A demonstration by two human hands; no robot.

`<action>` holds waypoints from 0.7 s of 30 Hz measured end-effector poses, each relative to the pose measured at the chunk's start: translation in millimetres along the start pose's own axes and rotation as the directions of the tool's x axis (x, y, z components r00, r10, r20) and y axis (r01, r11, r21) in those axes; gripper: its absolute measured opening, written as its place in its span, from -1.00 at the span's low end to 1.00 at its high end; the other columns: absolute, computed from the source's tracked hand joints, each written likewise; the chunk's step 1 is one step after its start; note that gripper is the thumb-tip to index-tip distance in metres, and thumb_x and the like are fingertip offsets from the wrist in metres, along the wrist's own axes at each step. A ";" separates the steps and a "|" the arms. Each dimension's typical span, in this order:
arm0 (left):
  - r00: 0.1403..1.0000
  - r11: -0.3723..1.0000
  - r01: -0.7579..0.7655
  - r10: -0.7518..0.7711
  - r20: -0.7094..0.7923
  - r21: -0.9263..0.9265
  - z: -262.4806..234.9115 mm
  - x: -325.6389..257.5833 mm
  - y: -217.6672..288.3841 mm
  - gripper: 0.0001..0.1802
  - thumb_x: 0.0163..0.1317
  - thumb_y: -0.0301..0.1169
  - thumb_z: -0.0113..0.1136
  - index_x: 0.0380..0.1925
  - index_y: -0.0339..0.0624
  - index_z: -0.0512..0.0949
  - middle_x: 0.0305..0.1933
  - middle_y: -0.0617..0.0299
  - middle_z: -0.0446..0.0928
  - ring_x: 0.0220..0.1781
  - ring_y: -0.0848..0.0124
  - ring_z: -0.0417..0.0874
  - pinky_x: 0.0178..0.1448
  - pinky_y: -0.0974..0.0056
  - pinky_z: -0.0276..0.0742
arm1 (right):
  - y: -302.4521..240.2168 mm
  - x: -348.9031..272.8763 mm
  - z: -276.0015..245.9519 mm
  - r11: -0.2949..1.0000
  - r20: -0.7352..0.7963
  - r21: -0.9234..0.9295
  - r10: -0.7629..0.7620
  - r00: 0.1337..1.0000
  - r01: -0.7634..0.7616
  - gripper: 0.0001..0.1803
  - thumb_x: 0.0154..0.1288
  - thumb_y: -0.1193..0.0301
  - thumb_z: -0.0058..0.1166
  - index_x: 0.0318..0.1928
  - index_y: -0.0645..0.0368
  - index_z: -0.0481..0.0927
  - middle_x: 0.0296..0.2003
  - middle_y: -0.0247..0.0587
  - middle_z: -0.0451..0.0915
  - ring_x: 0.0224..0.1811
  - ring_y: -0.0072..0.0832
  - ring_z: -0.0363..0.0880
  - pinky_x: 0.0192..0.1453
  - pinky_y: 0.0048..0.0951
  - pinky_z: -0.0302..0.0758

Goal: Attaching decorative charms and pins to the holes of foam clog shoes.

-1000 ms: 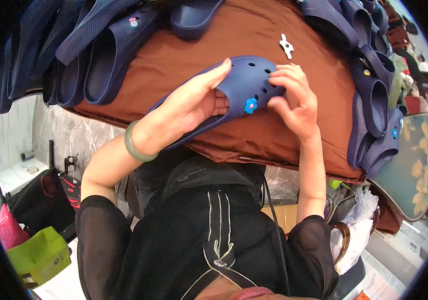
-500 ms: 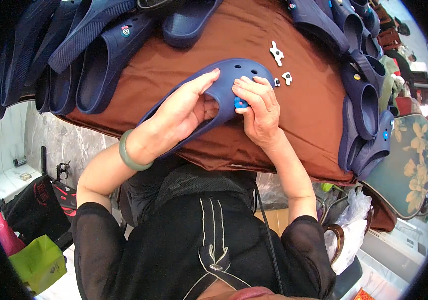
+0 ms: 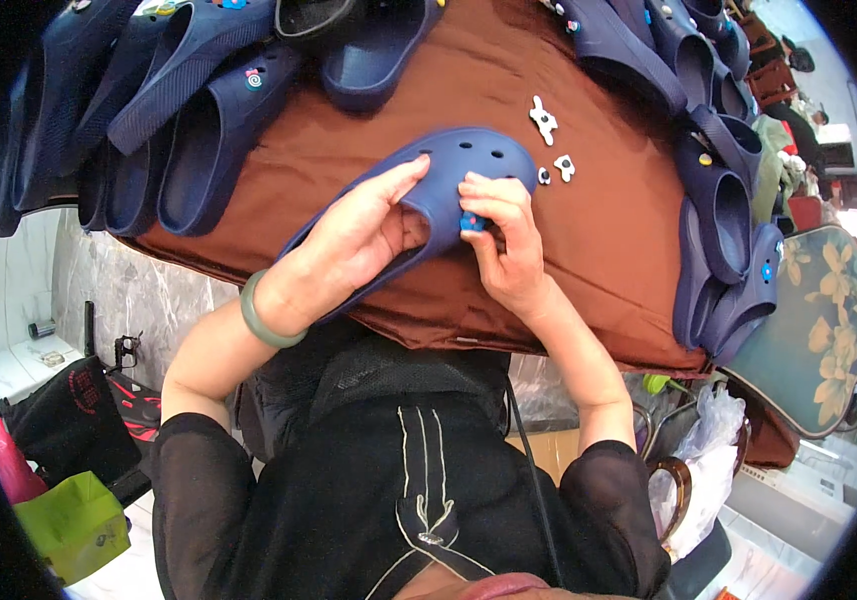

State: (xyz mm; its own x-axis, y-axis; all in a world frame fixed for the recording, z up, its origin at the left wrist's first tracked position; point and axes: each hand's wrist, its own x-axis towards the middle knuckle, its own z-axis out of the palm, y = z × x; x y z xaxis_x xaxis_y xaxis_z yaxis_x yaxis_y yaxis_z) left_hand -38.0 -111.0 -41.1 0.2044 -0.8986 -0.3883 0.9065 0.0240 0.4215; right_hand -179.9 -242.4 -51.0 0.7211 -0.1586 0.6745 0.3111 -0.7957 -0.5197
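A navy blue foam clog (image 3: 454,162) with round holes in its toe is held over the brown cloth. My left hand (image 3: 364,225) grips it, thumb on top and fingers inside the opening. My right hand (image 3: 511,240) pinches a small blue shoe charm (image 3: 472,221) against the side of the clog's upper. Whether the charm's stem is in a hole is hidden by my fingers. Just beyond the toe lie a long white charm (image 3: 544,120), a smaller white charm (image 3: 564,168) and a tiny black-and-white charm (image 3: 545,176).
Navy clogs (image 3: 219,150) are piled at the far left, some with charms on. More clogs (image 3: 724,210) line the right edge of the brown cloth (image 3: 609,260). A padded chair back with a flower pattern (image 3: 809,330) stands to the right. A green bag (image 3: 74,525) sits low on the left.
The clog and both hands have shifted slightly in view. My right hand has turned a little, still pinching the blue charm at the clog.
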 end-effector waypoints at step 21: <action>0.923 0.781 -0.345 0.183 0.338 0.521 34.8 -24.3 5.1 -0.53 0.29 -0.24 0.16 0.11 -0.28 0.40 0.08 0.18 0.49 0.09 0.45 0.49 0.21 0.27 0.39 | -4.6 -11.6 -2.2 0.996 -0.045 -0.084 0.018 0.999 -0.022 -0.59 -0.10 0.65 0.30 -0.20 0.12 0.45 -0.25 -0.19 0.43 -0.23 -0.26 0.40 -0.10 -0.27 0.36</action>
State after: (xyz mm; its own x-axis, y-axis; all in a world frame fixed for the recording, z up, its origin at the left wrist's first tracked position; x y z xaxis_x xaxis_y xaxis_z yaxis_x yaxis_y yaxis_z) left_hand -51.2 -104.3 -1.0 0.2299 -0.9732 -0.0048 0.4445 0.1006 0.8901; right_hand -191.0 -238.2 -55.2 0.6981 -0.1992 0.6877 0.2421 -0.8383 -0.4886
